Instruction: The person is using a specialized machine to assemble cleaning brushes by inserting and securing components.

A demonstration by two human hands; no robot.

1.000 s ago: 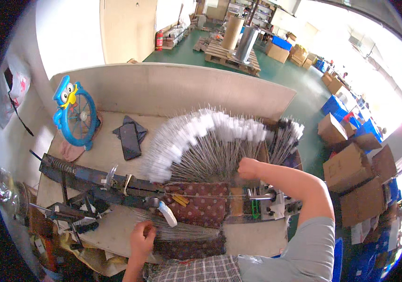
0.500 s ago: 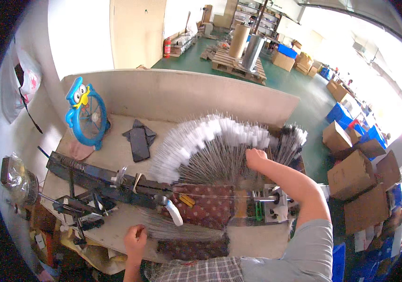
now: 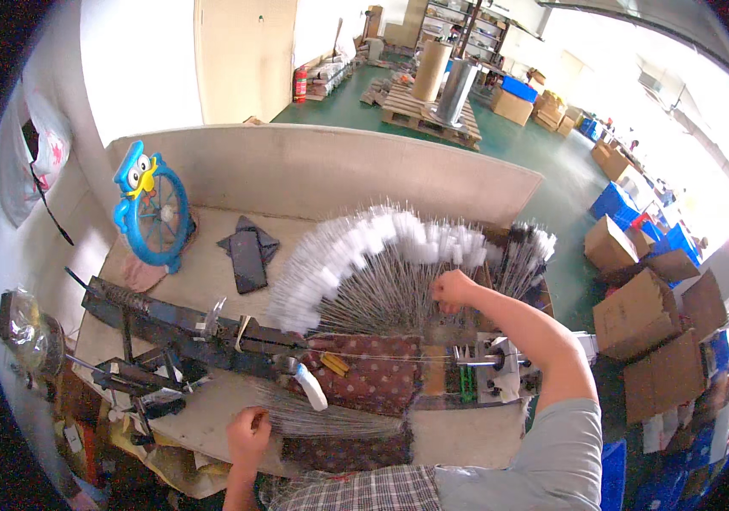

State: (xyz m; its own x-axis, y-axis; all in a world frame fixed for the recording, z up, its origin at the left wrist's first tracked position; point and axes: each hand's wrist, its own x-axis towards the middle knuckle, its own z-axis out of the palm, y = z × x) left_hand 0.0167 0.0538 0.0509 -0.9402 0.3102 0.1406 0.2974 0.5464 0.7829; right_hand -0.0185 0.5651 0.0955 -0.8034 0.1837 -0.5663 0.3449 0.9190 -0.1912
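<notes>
A wide fan of thin wire-stemmed brushes with white bristle tips (image 3: 364, 247) lies across the far side of the workbench. My right hand (image 3: 455, 291) reaches over its right part, fingers curled among the wire stems; what they pinch, if anything, is too small to make out. Near the front edge, my left hand (image 3: 249, 434) is closed with fingertips together beside the left ends of a bundle of bare wires (image 3: 339, 416). Those wires lie on a dotted brown cloth (image 3: 381, 375). Between my hands runs a long black machine rail (image 3: 185, 328) with a white-tipped handle (image 3: 311, 387).
A metal chuck unit (image 3: 492, 362) sits at the bench's right. Yellow pieces (image 3: 334, 364) rest on the cloth. Farther back are a dark phone (image 3: 248, 260), a blue bird-shaped fan (image 3: 158, 209) and a low board (image 3: 322, 166). Cardboard boxes (image 3: 637, 315) stand to the right.
My right hand has come slightly left and nearer over the wire stems. My left hand has hardly moved.
</notes>
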